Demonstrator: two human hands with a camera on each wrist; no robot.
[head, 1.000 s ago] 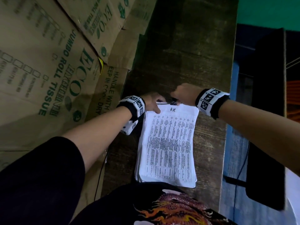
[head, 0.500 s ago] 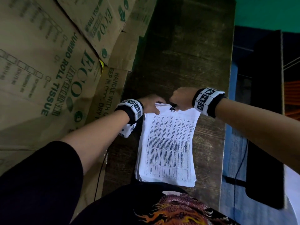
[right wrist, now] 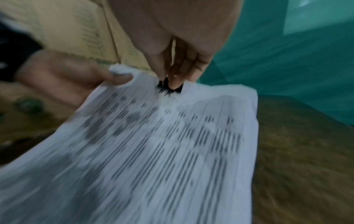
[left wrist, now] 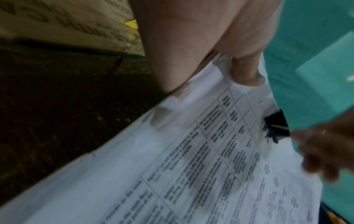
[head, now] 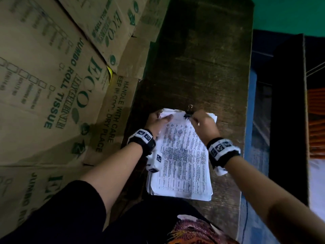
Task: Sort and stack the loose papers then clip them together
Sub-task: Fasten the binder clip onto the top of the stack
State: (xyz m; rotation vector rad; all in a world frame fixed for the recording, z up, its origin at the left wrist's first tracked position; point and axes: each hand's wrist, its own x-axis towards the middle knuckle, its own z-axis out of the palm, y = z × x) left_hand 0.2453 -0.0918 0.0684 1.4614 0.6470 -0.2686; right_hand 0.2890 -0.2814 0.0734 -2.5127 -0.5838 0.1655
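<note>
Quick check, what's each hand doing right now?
Left hand: grips the far left corner of the white printed paper stack.
Right hand: pinches the black binder clip on the stack's far edge.

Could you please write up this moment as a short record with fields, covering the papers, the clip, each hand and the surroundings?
papers: paper stack, printed tables on the top sheet, far end lifted, near end on the wooden table
clip: black binder clip on the stack's far edge, one wire handle sticking out past it
left hand: left hand grips the stack's far left corner
right hand: right hand pinches the clip
surroundings: cardboard boxes to the left of the table
status: clip on the stack, both hands on the job
</note>
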